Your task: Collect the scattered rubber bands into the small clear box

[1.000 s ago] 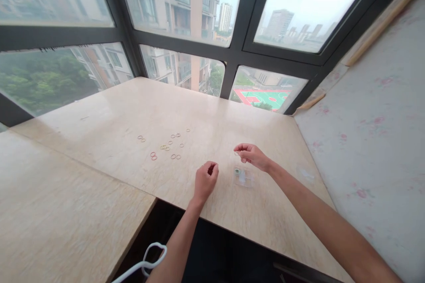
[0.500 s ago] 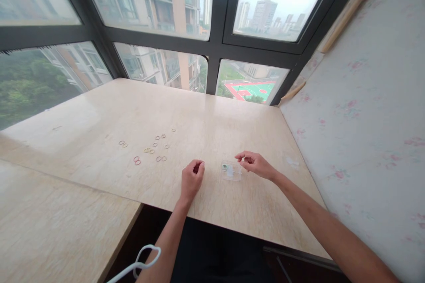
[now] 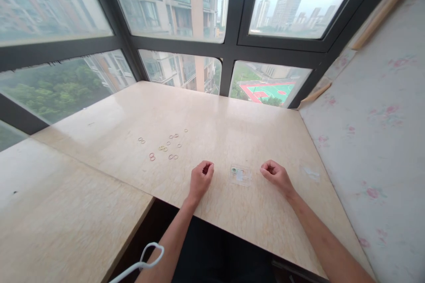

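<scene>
In the head view, the left hand point(image 3: 200, 179) rests on the pale marbled tabletop point(image 3: 212, 119) with its fingers curled and thumb drawn against them; whether it pinches something small cannot be told. The right hand point(image 3: 278, 176) is likewise loosely clenched, thumb to forefinger, and its contents cannot be made out either. Between the two hands, apart from both, sits a small clear box point(image 3: 246, 181) with compartments; a small green item point(image 3: 234, 170) lies in its far left part and a whitish patch shows near its middle. Beyond the left hand and to its left, thin rings are scattered: a red pair point(image 3: 152, 157) touching each other, a yellowish cluster point(image 3: 162, 148), and several more around them. To the right of the right hand, near the floral wall point(image 3: 385, 150), lies a clear plastic piece point(image 3: 311, 174). A white cord point(image 3: 134, 266) loops across the left forearm.
</scene>
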Tool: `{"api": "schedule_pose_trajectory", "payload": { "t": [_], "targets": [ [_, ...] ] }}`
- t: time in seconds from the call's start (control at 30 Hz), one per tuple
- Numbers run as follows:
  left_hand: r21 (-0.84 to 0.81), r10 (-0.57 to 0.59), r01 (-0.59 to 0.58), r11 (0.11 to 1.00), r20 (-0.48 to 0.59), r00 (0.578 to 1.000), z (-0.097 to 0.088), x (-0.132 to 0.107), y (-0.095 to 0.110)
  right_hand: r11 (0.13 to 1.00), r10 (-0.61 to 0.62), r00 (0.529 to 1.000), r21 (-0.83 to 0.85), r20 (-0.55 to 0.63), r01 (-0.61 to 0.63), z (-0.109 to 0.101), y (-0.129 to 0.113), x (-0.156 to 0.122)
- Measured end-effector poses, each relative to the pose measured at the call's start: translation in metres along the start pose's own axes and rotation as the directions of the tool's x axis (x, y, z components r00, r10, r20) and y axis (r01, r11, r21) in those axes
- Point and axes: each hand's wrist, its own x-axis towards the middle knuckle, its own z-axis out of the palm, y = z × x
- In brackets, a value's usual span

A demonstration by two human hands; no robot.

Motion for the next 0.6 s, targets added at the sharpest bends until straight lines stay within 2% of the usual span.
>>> {"api": "schedule_pose_trajectory", "payload": {
  "t": [0.07, 0.2, 0.3, 0.37, 0.47, 0.6],
  "targets": [
    [-0.024, -0.016, 0.017, 1.000, 0.027, 1.000, -0.001, 0.001, -0.001, 1.000, -0.006, 1.000, -0.013, -0.024, 0.005, 0.002, 0.003, -0.002],
    [-0.133, -0.128, 0.144, 0.981, 0.119, 0.985, -0.012, 0.012, -0.003, 0.999, -0.033, 0.999, -0.023, -0.028, 0.032, 0.003, 0.005, -0.004],
    [-0.100, -0.141, 0.145, 0.984, 0.045, 0.989, -0.037, 0.035, -0.004, 0.999, -0.041, 0.999, 0.004, -0.034, 0.041, 0.002, 0.006, -0.004],
    [-0.035, -0.136, 0.135, 0.990, -0.039, 0.990, -0.061, 0.056, -0.006, 0.999, -0.045, 0.999, 0.025, -0.029, 0.046, 0.001, 0.007, -0.003],
    [0.172, -0.029, 0.043, 0.984, -0.082, 0.996, -0.100, 0.087, -0.015, 0.998, -0.050, 0.999, 0.041, 0.002, 0.050, 0.001, 0.009, -0.003],
    [0.521, 0.011, -0.053, 0.852, 0.084, 0.996, -0.133, 0.115, -0.030, 0.997, -0.060, 0.998, 0.047, 0.031, 0.058, 0.001, 0.011, -0.003]
  ]
}}
